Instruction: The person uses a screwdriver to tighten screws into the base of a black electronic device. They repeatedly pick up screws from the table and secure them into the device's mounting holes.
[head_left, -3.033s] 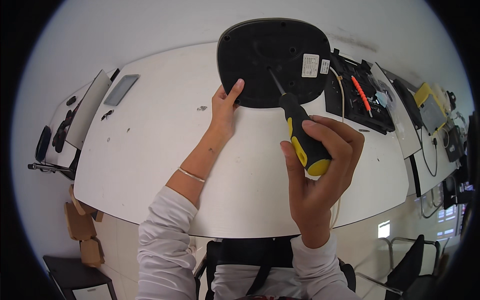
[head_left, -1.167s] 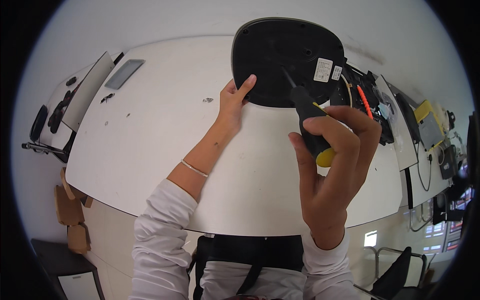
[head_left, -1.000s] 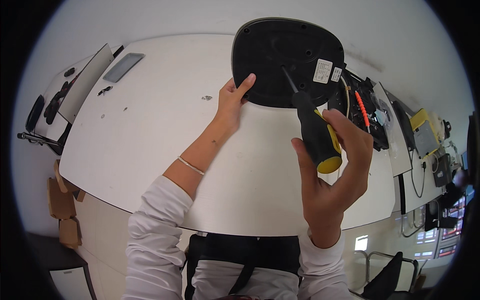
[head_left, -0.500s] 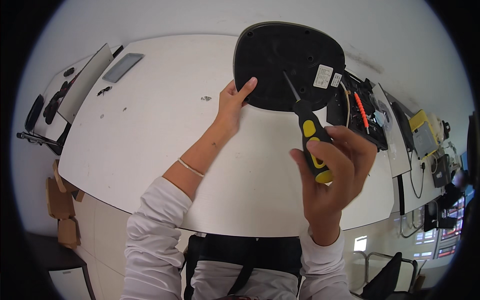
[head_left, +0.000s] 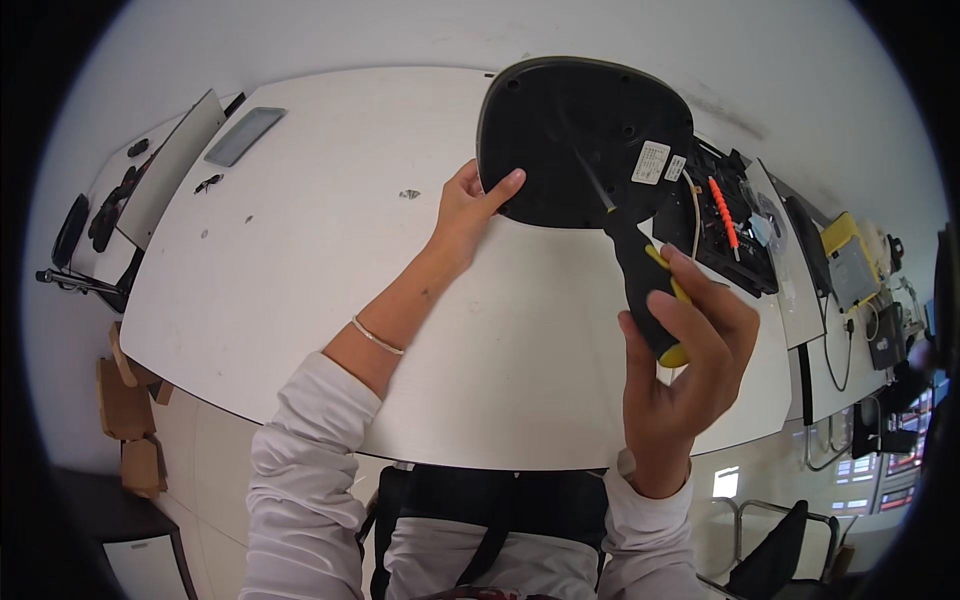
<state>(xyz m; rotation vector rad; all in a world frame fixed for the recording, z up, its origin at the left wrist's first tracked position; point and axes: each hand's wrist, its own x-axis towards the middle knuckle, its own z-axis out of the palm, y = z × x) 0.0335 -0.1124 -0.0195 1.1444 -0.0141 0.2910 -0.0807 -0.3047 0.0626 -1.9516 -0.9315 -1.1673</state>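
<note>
My left hand [head_left: 473,213] grips the lower left edge of a black, rounded plastic housing [head_left: 560,130], thumb on its face and the other fingers behind. The housing is tilted up toward me and shows several screw holes and two white labels. In my right hand [head_left: 695,350] is a screwdriver [head_left: 645,285] with a black and yellow handle, held between thumb and fingers. Its thin shaft points up and left at the middle of the housing. Whether the tip touches the housing or sits in a hole, I cannot tell.
Behind the housing at the right lies an open black tool case [head_left: 740,215] with an orange twisted-pattern tool [head_left: 723,212]. A grey tray [head_left: 246,136] and a small black item [head_left: 209,184] rest on the white table [head_left: 300,250] at the far left. A black chair [head_left: 775,560] stands lower right.
The screwdriver's handle has turned, so less yellow shows, and my right hand has shifted slightly right. The housing has moved a little right and down with my left hand still on it.
</note>
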